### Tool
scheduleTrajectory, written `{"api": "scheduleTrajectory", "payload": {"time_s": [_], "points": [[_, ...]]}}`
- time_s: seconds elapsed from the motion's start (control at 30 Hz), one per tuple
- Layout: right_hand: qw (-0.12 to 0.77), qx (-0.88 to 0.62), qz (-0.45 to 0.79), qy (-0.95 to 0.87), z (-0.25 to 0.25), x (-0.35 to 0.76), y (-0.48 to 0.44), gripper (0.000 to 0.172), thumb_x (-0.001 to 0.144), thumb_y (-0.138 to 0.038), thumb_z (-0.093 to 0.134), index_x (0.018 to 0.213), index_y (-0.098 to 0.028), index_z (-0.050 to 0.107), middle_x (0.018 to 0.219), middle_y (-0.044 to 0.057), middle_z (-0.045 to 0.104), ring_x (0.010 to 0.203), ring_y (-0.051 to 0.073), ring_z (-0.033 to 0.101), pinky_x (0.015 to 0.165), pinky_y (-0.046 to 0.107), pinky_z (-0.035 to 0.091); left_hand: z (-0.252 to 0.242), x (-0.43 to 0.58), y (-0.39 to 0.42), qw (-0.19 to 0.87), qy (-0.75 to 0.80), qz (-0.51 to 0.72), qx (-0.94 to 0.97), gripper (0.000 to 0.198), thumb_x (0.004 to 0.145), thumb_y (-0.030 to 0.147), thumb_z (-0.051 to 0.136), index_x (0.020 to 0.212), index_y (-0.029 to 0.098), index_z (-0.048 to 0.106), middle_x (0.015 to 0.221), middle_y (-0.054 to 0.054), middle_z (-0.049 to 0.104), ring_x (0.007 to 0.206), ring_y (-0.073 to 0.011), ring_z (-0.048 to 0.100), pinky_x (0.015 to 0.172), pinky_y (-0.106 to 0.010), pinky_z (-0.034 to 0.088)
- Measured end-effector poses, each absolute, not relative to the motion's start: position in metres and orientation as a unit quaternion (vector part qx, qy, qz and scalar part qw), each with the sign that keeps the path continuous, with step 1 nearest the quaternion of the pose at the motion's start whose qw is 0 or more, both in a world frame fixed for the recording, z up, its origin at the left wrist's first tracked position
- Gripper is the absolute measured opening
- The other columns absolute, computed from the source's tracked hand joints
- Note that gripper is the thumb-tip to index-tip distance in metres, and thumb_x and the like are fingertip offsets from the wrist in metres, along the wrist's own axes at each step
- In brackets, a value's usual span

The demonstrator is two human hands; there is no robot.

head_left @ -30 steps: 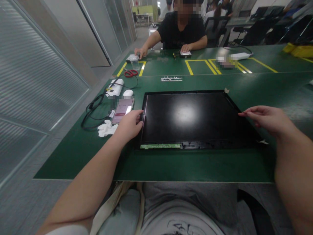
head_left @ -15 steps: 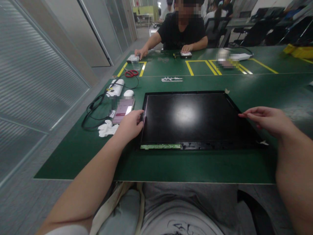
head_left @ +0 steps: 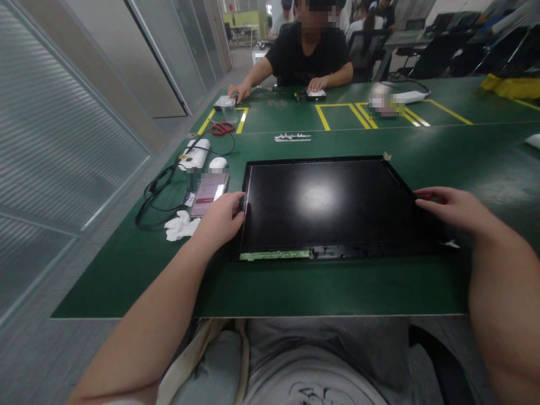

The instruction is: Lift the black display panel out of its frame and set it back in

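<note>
A black LCD screen panel (head_left: 346, 219) lies face up on the green table in front of me, with a green circuit strip (head_left: 274, 255) along its near edge. My left hand (head_left: 223, 219) grips the panel's left edge, thumb and fingers closed on it. At the right edge, my right hand (head_left: 453, 208) has its thumb and fingers closed on the frame. Bits of pale tape stick out at the right-hand corners. Left of the panel are a phone (head_left: 208, 194) and a crumpled white glove or tissue (head_left: 182, 226).
Black cables (head_left: 147, 211), a white device (head_left: 194, 154), a white mouse-like object (head_left: 217, 163) and red-handled scissors (head_left: 222, 129) lie at left. White strips (head_left: 292, 137) sit beyond the panel. Opposite, a person (head_left: 310, 56) has both hands on small boxy items.
My right hand has shifted from a pinch over the panel's right edge to a hold with the thumb nearer me. My left hand stays at its edge. The view has shifted slightly.
</note>
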State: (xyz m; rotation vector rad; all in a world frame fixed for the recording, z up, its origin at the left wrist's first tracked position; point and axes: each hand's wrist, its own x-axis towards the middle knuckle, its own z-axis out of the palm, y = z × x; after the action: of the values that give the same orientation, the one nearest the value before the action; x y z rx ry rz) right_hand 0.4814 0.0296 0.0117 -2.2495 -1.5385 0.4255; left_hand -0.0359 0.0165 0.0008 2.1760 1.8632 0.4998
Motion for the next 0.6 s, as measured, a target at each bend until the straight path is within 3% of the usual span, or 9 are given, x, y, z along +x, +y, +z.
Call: {"api": "scheduleTrajectory", "payload": {"time_s": [0.1,0.27,0.33,0.6], "points": [[0.124,-0.797,0.124,-0.578,0.006,0.485,0.034,0.033,0.076,-0.039,0.064,0.101,-0.021,0.077,0.08,0.007,0.073,0.071,0.024,0.065,0.071,0.039,0.054,0.0,-0.037,0.017,0.114,0.636,0.169,0.744,0.055,0.085,0.019,0.059,0.14,0.017,0.063,0.131,-0.016,0.072,0.111,-0.0315,0.073,0.101,-0.048,0.059],[0.071,-0.763,0.025,-0.642,-0.005,0.483,0.039,0.031,0.082,-0.032,0.056,0.099,-0.017,0.078,0.109,0.018,0.075,0.097,0.031,0.07,0.086,0.042,0.054,0.0,-0.036,0.017,0.112,0.636,0.165,0.745,0.056,0.086,0.018,0.058,0.141,0.015,0.063,0.13,-0.018,0.071,0.11,-0.0323,0.073,0.101,-0.05,0.059],[0.049,-0.757,0.013,-0.651,-0.006,0.481,0.041,0.031,0.083,-0.029,0.055,0.1,-0.017,0.078,0.112,0.019,0.075,0.099,0.032,0.07,0.087,0.042,0.054,0.001,-0.035,0.017,0.112,0.636,0.161,0.746,0.055,0.086,0.018,0.058,0.141,0.013,0.063,0.131,-0.019,0.071,0.11,-0.0325,0.073,0.102,-0.049,0.058],[0.072,-0.794,0.102,-0.596,0.001,0.482,0.042,0.029,0.076,-0.029,0.063,0.1,-0.019,0.076,0.083,0.009,0.074,0.076,0.026,0.068,0.074,0.038,0.052,0.004,-0.033,0.015,0.115,0.639,0.161,0.743,0.054,0.087,0.016,0.058,0.14,0.015,0.063,0.131,-0.017,0.07,0.109,-0.0317,0.073,0.1,-0.048,0.059]]}}
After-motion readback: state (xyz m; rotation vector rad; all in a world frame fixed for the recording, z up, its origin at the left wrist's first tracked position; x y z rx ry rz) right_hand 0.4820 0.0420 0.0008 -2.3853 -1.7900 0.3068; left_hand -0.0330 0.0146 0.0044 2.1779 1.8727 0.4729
